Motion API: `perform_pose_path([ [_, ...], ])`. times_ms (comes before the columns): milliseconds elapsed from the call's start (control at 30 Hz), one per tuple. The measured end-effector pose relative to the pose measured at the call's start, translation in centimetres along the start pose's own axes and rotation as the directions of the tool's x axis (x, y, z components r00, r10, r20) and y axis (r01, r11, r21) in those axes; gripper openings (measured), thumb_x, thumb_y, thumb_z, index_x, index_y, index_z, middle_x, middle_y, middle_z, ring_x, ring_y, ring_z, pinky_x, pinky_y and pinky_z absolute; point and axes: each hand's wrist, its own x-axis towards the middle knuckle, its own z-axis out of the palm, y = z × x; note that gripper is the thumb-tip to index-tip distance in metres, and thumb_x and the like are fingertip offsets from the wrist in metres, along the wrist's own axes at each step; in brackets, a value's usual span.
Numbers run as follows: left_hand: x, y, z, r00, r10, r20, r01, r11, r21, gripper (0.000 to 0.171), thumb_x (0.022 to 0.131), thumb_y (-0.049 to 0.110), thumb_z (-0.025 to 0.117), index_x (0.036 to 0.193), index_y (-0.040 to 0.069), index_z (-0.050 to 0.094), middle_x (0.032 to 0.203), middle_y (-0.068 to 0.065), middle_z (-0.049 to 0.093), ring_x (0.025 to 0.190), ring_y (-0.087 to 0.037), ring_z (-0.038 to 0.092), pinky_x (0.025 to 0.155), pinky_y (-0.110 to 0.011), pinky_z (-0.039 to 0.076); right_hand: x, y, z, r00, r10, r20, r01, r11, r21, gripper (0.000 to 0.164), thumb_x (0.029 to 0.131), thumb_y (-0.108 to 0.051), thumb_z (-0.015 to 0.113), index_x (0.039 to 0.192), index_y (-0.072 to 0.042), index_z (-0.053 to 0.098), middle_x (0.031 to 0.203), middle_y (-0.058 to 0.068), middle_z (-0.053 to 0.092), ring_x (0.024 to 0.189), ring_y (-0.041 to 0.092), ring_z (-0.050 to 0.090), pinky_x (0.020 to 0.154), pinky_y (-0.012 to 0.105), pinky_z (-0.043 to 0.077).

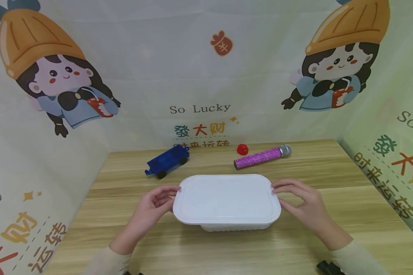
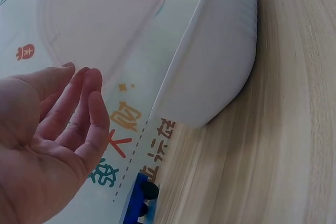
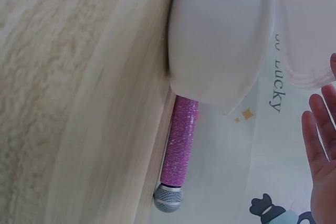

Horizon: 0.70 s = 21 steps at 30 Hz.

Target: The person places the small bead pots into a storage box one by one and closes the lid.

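Note:
Both hands hold a white lid [image 1: 227, 198] by its short ends, level over a white plastic container [image 1: 235, 228]. My left hand [image 1: 151, 206] pinches the left end between thumb and fingers. At the other end, my right hand [image 1: 304, 202] grips the edge the same way. A gap separates the lid [image 2: 100, 14] from the rim of the container [image 2: 220, 51] in the left wrist view. The right wrist view also shows the lid [image 3: 307, 30] apart from the container [image 3: 220, 35], which stands on the table. The lid hides the container's inside from the head view.
Behind the container lie a blue toy wagon [image 1: 168, 160] on the left, a small red object [image 1: 242, 149] and a glittery purple microphone [image 1: 261, 157] on the right. The wooden table [image 1: 124, 183] is bordered by printed cloth walls [image 1: 151, 84] at the back and sides.

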Motion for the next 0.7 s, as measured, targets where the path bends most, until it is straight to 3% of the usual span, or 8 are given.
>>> perform_pose_path([
  [100, 0.1, 0.2, 0.2, 0.999, 0.016, -0.03, -0.016, 1.0, 0.021, 0.033, 0.099, -0.002, 0.063, 0.13, -0.012, 0.059, 0.11, 0.01, 0.075, 0.09, -0.008, 0.074, 0.074, -0.026, 0.063, 0.3, -0.3, -0.1, 1.0, -0.003, -0.019, 0.004, 1.0, 0.019, 0.02, 0.083, -0.012, 0.083, 0.099, -0.001, 0.077, 0.108, 0.015, 0.076, 0.113, 0.009, 0.069, 0.105, 0.019, 0.052],
  [300, 0.1, 0.7, 0.4, 0.999, 0.018, -0.044, -0.018, 1.0, 0.019, 0.029, 0.1, -0.002, 0.062, 0.127, -0.012, 0.06, 0.103, 0.009, 0.075, 0.078, -0.013, 0.074, 0.073, -0.03, 0.064, 0.6, -0.7, -0.2, 0.998, -0.009, -0.055, 0.011, 0.999, 0.041, 0.037, 0.094, -0.035, 0.074, 0.095, 0.002, 0.077, 0.1, 0.014, 0.077, 0.108, 0.006, 0.071, 0.101, 0.017, 0.053],
  [400, 0.1, 0.7, 0.5, 0.998, 0.003, -0.06, -0.001, 0.999, 0.035, 0.025, 0.1, 0.002, 0.064, 0.122, -0.01, 0.063, 0.095, 0.008, 0.075, 0.074, -0.011, 0.072, 0.072, -0.029, 0.063, 0.6, -0.9, -0.3, 0.997, 0.011, -0.074, -0.009, 0.999, 0.031, 0.027, 0.09, -0.027, 0.08, 0.092, 0.0, 0.077, 0.095, 0.012, 0.077, 0.102, 0.004, 0.072, 0.096, 0.015, 0.055],
  [500, 0.1, 0.5, 0.5, 0.997, 0.009, -0.077, -0.004, 0.998, 0.055, 0.019, 0.099, 0.004, 0.067, 0.115, -0.006, 0.066, 0.089, 0.007, 0.073, 0.072, -0.008, 0.069, 0.07, -0.028, 0.062, 0.5, -1.1, -0.3, 0.994, 0.046, -0.1, -0.045, 0.999, 0.01, 0.017, 0.079, -0.006, 0.088, 0.091, -0.003, 0.077, 0.089, 0.009, 0.077, 0.092, 0.003, 0.071, 0.088, 0.012, 0.056],
  [633, 0.2, 0.4, 0.7, 0.996, 0.036, -0.086, -0.031, 0.998, 0.057, 0.014, 0.097, 0.004, 0.07, 0.109, -0.004, 0.069, 0.086, 0.004, 0.072, 0.069, -0.008, 0.067, 0.068, -0.028, 0.061, 0.4, -1.3, 0.0, 0.982, 0.116, -0.149, -0.115, 0.993, 0.022, 0.038, 0.063, 0.02, 0.084, 0.095, 0.001, 0.077, 0.084, 0.007, 0.076, 0.08, 0.003, 0.068, 0.084, 0.011, 0.056],
  [700, 0.3, 0.4, 0.9, 0.996, 0.026, -0.086, -0.021, 0.998, 0.059, 0.015, 0.097, 0.005, 0.07, 0.109, -0.004, 0.07, 0.081, 0.003, 0.071, 0.067, -0.009, 0.067, 0.067, -0.028, 0.061, 0.2, -1.3, 0.2, 0.972, 0.143, -0.185, -0.137, 0.99, 0.042, 0.04, 0.062, 0.024, 0.081, 0.098, 0.005, 0.075, 0.085, 0.007, 0.076, 0.077, 0.003, 0.066, 0.083, 0.011, 0.056],
])
